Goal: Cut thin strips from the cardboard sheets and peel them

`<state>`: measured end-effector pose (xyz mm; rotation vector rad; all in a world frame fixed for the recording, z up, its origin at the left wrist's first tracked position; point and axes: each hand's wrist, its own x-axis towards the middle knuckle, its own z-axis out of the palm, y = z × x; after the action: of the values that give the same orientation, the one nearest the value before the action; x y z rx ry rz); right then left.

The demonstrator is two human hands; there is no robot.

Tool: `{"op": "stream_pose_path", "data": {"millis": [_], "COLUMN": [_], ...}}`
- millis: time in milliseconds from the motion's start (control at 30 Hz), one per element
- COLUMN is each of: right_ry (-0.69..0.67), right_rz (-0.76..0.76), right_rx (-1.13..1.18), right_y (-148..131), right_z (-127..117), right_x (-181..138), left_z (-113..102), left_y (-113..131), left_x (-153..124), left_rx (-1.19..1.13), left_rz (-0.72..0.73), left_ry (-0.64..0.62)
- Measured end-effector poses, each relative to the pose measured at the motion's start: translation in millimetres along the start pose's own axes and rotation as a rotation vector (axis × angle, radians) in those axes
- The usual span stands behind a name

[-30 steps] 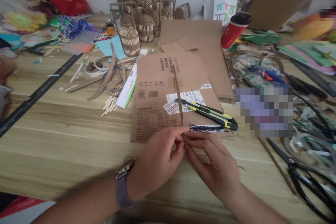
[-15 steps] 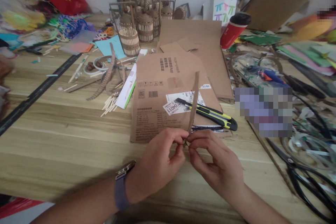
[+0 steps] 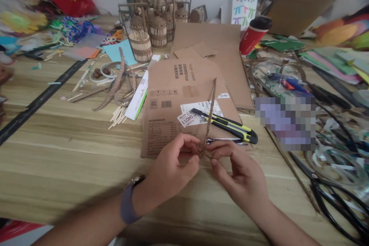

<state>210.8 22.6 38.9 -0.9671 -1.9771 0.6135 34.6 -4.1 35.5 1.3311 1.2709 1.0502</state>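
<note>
Cardboard strip (image 3: 210,115) now shows more of its thin side near the tabletop's (image 3: 72,165) front edge, left hand (image 3: 173,173) pinching its low end, right hand (image 3: 245,173) looser, its hold unclear, so that end shows better.

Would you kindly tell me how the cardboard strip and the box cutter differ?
The cardboard strip is plain brown; the box cutter is black and yellow. The strip's near end is between the left hand and right hand; the cutter lies on printed cardboard. Both are long and narrow.
</note>
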Motion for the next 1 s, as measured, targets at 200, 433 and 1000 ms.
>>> {"op": "stream_pose_path", "data": {"millis": [200, 433, 1000], "right_ry": [0.016, 0.062, 0.064], "right_rz": [-0.169, -0.242, -0.230], "right_rx": [-0.231, -0.355, -0.304], "right_y": [-2, -8, -7], "right_z": [4, 14, 12], "right_x": [-5, -9, -7], "left_z": [0, 1, 3], "left_y": [1, 3, 1], "left_x": [1, 0, 3], "left_rx": [0.259, 0.161, 0.071], "left_rz": [0.105, -0.037, -0.135], "left_ry": [-0.062, -0.116, -0.144]}}
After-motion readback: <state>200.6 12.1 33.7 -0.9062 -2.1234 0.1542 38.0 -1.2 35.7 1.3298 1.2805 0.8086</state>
